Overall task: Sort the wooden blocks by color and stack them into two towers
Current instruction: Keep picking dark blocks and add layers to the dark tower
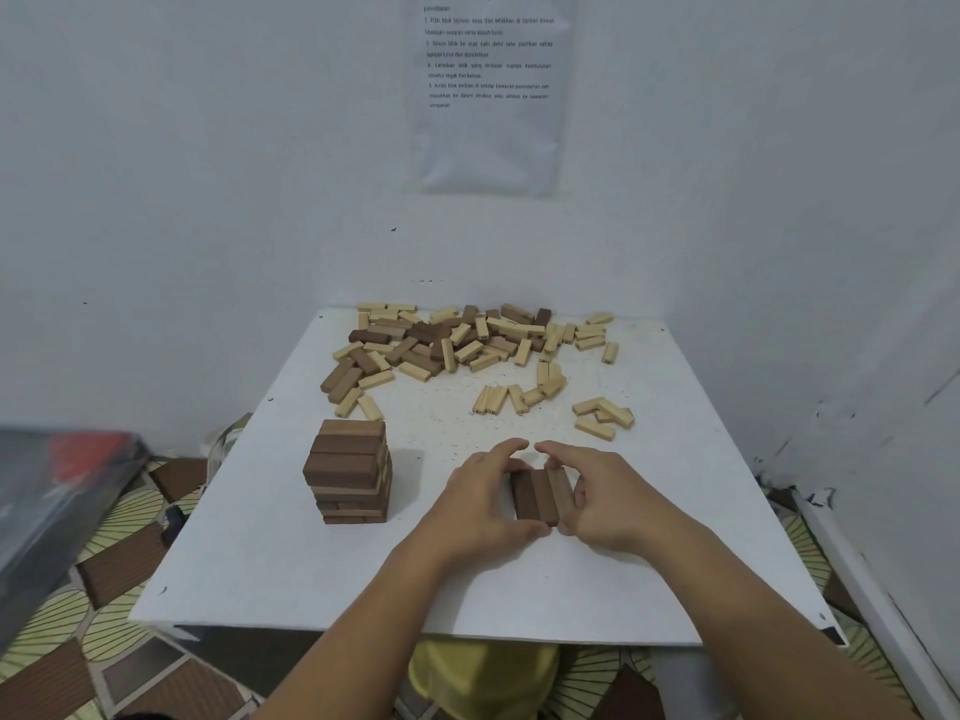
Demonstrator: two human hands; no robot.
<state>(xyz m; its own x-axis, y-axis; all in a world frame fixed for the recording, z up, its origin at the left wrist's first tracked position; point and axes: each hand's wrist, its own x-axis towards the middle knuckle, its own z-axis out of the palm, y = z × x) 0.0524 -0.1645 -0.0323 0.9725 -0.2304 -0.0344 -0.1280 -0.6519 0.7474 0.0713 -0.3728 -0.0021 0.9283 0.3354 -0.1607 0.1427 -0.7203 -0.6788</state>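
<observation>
Three brown blocks (542,495) lie side by side on the white board (363,579), near its front centre. My left hand (480,504) presses against their left side and my right hand (605,493) against their right side, fingertips almost meeting above them. A brown tower (349,471) of several layers stands to the left of my hands. A mixed pile of light and dark blocks (457,340) covers the far part of the board. Smaller groups of light blocks (605,415) lie at the right.
White walls close in behind and at the right, with a printed sheet (491,90) taped up. A dark case (57,491) sits on the patterned floor at the left. A yellow garment (483,678) shows under the board's front edge.
</observation>
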